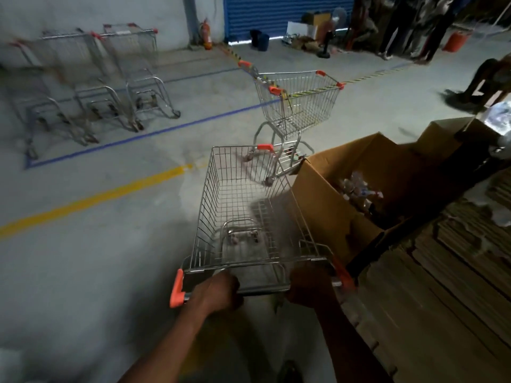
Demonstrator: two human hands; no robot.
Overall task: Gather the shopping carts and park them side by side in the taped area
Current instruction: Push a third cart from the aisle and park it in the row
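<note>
I stand behind a wire shopping cart [249, 205] with orange corner caps. My left hand [218, 290] grips its handle bar near the left end, and my right hand [309, 284] grips the bar near the right end. A second empty cart [298, 103] stands just ahead, angled to the right. Blue tape [154, 132] on the floor marks an area at the upper left. Inside it, three carts [91, 78] stand side by side against the wall, blurred.
An open cardboard box [359, 189] with clutter sits close on my cart's right, beside stacked flattened cardboard [442, 272]. A yellow floor line [96, 200] crosses in front of the taped area. People [414, 29], a fire extinguisher [206, 34] and a blue shutter [287, 12] are at the back.
</note>
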